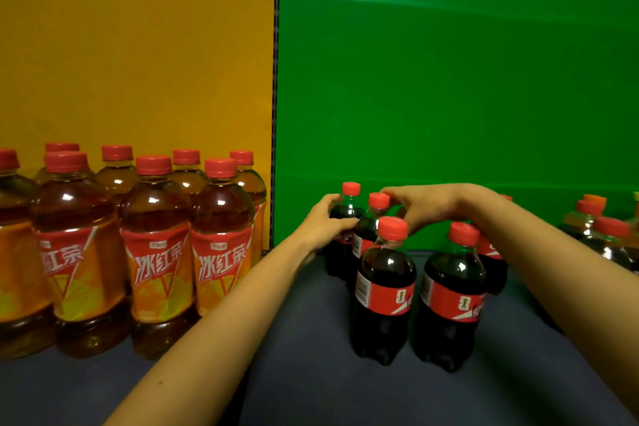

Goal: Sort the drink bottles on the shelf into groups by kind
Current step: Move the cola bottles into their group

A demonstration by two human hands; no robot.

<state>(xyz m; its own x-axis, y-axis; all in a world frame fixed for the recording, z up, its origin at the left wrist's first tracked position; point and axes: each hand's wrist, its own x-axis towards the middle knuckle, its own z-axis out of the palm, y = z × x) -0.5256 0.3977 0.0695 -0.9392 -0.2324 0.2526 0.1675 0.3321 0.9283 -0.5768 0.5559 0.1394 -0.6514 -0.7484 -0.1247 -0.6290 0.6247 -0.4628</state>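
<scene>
Both hands reach into a cluster of cola bottles standing on the dark shelf (294,339), in front of the green back panel (449,62). The left hand (325,221) wraps its fingers (345,223) around the shoulder of the rear cola bottle (347,207), at about 10 o'clock in the cluster. The right hand (425,206) arches over the group from 2 o'clock, its fingers (389,191) curled just above the cap of the middle cola bottle (377,207); whether they actually pinch that cap cannot be told from this angle.

Two more cola bottles stand upright at the front, one at 6 o'clock (383,290) and its neighbour (453,297) just beside it at 5 o'clock (both with red caps and red labels). Another cola bottle (492,259) sits partly hidden under the right forearm.

Far off at 9 o'clock, a tight group of iced tea bottles (155,252) stands before the yellow back panel (138,45). At 3 o'clock, near the edge of view, a few more bottles (608,235) stand together, blurred.
</scene>
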